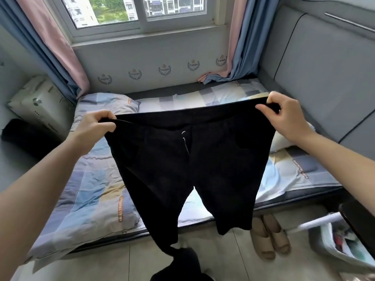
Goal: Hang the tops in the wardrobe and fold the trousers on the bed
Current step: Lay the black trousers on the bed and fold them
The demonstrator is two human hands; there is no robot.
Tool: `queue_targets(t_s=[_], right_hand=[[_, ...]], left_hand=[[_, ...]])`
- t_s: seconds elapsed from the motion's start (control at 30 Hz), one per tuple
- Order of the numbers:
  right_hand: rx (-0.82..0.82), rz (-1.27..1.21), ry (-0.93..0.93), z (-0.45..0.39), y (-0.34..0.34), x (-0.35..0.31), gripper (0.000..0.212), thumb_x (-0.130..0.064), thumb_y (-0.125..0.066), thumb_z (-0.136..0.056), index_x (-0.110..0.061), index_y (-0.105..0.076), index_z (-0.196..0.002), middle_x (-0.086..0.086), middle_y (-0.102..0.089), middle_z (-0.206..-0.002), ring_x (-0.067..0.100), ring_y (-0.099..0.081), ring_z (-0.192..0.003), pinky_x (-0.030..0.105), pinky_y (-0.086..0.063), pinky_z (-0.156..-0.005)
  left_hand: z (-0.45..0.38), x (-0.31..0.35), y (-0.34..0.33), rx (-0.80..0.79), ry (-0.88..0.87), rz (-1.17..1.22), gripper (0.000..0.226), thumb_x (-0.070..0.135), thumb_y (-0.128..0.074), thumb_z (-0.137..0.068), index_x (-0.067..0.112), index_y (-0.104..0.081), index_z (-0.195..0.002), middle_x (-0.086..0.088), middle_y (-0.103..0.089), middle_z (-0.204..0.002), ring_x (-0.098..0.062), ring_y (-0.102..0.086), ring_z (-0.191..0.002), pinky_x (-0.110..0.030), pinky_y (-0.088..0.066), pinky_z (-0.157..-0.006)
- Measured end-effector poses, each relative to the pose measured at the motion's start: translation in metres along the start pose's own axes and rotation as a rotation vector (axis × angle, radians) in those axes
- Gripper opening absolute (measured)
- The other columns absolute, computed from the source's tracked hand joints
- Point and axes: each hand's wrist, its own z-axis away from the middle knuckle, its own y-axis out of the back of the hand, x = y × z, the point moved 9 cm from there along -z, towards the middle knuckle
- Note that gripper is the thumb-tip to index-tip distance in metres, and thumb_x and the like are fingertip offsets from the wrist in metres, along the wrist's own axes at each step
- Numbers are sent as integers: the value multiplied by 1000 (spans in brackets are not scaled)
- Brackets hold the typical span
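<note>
Lower centre: twisted leg end of black trousers (188, 159), trailing to the floor; may snag or fold crooked. Mid-frame: left hand (95, 123) and right hand (288, 116), fingers curled, pinching the waistband taut in the air. Beyond: bed (91, 179), patchwork cover.

Head view, down toward near bed (97, 179)

Daylight enters through the window (140, 11) at 12 o'clock, bright and even across the bed (91, 179). The black trousers (188, 163) read as a nearly detailless dark mass. Wide-angle distortion bends the edges, strongest at 3 and 9 o'clock. Slight softness throughout; corners at 5 o'clock blur
</note>
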Motion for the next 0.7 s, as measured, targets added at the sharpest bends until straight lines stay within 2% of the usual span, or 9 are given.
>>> queue_targets(t_s=[0.07, 0.1, 0.2, 0.3, 0.4, 0.5, 0.57, 0.63, 0.7], right_hand=[[9, -12, -15, -15, -7, 4, 35, -30, -65, -90, -12, -41, -71, 5, -40, -61, 16, -34, -58, 25, -31, -57], [6, -15, -24, -21, -12, 7, 35, -31, -64, -90, -12, -41, -72, 5, -40, -60, 16, -34, -57, 24, -31, -57], [-15, -25, -46, -36, -31, 19, 34, -30, -64, -90, -12, -41, -72, 1, -39, -59, 12, -41, -57, 18, -31, -56], [-46, -31, -49, -51, -46, 33, 34, -30, -65, -90, -15, -42, -70, -4, -40, -57, 6, -44, -58, 15, -32, -55], [-52, -66, -69, -85, -57, 53, 35, -34, -64, -90, -17, -42, -68, 1, -42, -62, 8, -38, -56, 20, -31, -56], [-34, -92, -112, -139, -68, 71, 37, -33, -63, -90, -9, -43, -70, 1, -38, -60, 11, -35, -58, 24, -31, -58], [-20, -68, -112, -194, -91, 86, 37, -34, -63, -90, -7, -45, -73, 2, -40, -62, 12, -37, -59, 22, -32, -59], [-10, 31, -120, -260, -132, 111, 36, -39, -60, -91, -9, -46, -76, 8, -48, -68, 21, -47, -66, 30, -38, -64], [-24, 182, -138, -327, -185, 143, 30, -43, -54, -93, -14, -49, -86, 11, -57, -82, 31, -55, -81, 37, -44, -71]], left_hand=[[-12, -4, 0, 4, 60, 75, 26, -11, -49, -72, 14, -52, -66, -6, -39, -67, -20, -36, -60, -25, -33, -49], [-17, -6, -2, -13, 75, 77, 25, -8, -50, -71, 16, -50, -66, -5, -36, -66, -19, -34, -59, -27, -31, -49], [-41, -13, -7, -104, 61, -35, 22, 7, -65, -67, 20, -47, -64, -3, -33, -65, -17, -29, -59, -32, -21, -53], [-64, -20, -6, -159, 15, -164, 28, 19, -81, -78, 14, -54, -72, -6, -34, -68, -22, -26, -61, -31, -20, -54], [-99, -22, -4, -190, 37, -81, 22, 24, -78, -77, 15, -58, -75, -7, -41, -74, -24, -34, -66, -23, -38, -52], [-145, -20, -2, -197, 65, 100, 16, 24, -76, -73, 19, -61, -74, -6, -49, -78, -15, -47, -71, -14, -51, -63], [-201, -21, 0, -148, 57, 126, 15, 19, -74, -79, 22, -61, -74, -2, -50, -75, -11, -49, -67, -14, -50, -60], [-281, -29, 1, -12, 28, 36, 21, 12, -73, -85, 24, -59, -74, 3, -51, -71, -6, -49, -63, -13, -45, -57], [-365, -39, 0, 165, -65, -117, 23, 13, -73, -86, 25, -57, -76, 5, -55, -75, 0, -51, -65, -14, -45, -65]])
